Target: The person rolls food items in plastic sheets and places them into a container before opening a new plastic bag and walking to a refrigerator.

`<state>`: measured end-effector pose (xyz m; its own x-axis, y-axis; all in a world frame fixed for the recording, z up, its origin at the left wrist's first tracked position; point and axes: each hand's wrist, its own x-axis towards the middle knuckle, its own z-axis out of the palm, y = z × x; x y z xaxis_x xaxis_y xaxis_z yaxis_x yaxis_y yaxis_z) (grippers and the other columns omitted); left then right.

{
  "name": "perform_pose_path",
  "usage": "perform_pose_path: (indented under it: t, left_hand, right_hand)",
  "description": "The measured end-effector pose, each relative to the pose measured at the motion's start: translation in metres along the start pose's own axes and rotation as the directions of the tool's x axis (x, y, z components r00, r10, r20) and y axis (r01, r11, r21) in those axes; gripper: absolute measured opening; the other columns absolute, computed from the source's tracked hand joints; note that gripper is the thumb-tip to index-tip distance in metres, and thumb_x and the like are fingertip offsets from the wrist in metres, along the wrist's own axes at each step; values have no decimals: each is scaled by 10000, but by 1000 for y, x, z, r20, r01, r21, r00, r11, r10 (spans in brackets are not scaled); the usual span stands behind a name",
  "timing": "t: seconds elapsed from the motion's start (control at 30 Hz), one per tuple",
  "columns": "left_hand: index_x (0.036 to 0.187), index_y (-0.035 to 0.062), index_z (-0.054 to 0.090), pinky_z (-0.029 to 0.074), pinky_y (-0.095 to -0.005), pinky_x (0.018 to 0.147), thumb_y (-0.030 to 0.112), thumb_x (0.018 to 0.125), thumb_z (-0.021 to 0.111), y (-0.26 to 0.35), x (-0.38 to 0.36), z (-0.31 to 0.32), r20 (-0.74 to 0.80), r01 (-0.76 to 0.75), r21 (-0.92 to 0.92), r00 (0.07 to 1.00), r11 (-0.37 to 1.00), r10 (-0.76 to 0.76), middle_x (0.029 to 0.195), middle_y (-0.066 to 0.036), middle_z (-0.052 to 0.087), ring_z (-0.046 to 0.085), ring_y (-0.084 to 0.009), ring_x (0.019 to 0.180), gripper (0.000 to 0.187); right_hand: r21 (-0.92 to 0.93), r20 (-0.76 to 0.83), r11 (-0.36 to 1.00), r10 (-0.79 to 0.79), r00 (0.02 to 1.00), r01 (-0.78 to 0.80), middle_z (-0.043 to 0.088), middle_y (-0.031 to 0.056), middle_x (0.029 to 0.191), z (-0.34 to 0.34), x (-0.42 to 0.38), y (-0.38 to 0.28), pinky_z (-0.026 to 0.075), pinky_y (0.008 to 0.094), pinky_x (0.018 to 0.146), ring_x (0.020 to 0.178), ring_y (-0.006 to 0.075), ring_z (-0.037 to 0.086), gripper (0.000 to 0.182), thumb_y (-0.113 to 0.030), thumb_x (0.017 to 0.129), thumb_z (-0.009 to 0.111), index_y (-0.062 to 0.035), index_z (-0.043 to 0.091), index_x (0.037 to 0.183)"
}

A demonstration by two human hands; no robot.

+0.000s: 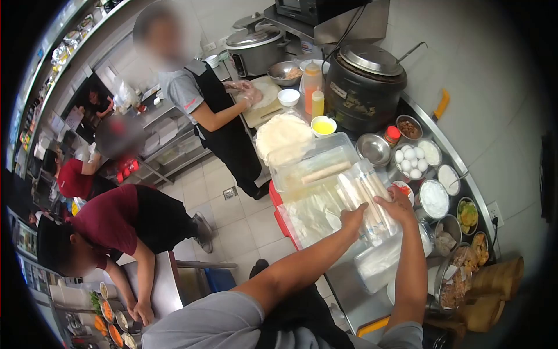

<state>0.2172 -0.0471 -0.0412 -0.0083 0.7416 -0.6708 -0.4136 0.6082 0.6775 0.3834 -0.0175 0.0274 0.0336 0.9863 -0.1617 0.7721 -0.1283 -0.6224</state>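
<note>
A clear plastic bag (367, 189) with several long, pale rolls inside lies in front of me on the counter. My left hand (352, 221) grips its near left side, thumb along the plastic. On the opposite side, my right hand (396, 203) has its fingers closed over the rolls. Just beyond is a clear plastic tub (279, 180) with one pale roll (325, 172) in it. A flat sheet of clear plastic (311, 216) spreads to the left of my left hand. Below my hands sits a bundle of clear plastic bags (386, 264).
To the right stand bowls, including eggs (411, 161) and white paste (435, 199). A black soup warmer (364, 87), sauce bottles (312, 87) and flat dough rounds (283, 135) are farther back. A gloved co-worker (218, 110) handles dough; another person (110, 224) bends over a left-hand table.
</note>
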Motion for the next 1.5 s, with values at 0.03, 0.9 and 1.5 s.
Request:
perform_pose_path:
  t: [0.03,0.9,1.5]
  left_hand:
    - [1276,-201,512,525,-422,905,334,834,774,-6,14,-2,-21,4,31,1000,1000,-3,1246,-274,604,638,-331,1095,743]
    - [1315,-105,583,389,-431,1094,451,817,707,7,8,7,18,29,244,999,969,-34,1452,-299,469,396,-410,1375,757]
    - [1130,43,606,579,-322,736,217,975,588,120,-78,-245,554,-127,198,832,972,-5,933,-88,672,687,-210,798,234]
  right_hand:
    - [-18,-11,1000,-11,1000,11,678,222,1153,0,1,2,500,380,931,1058,313,660,835,-585,760,799,46,577,1260]
    - [-184,-306,980,-133,943,79,636,237,1197,17,1,-9,446,448,1028,1158,393,582,763,-501,765,797,27,590,1276]
    - [535,-398,832,95,913,147,654,21,918,165,-189,-75,507,293,796,867,127,605,148,-54,917,638,-30,661,1061]
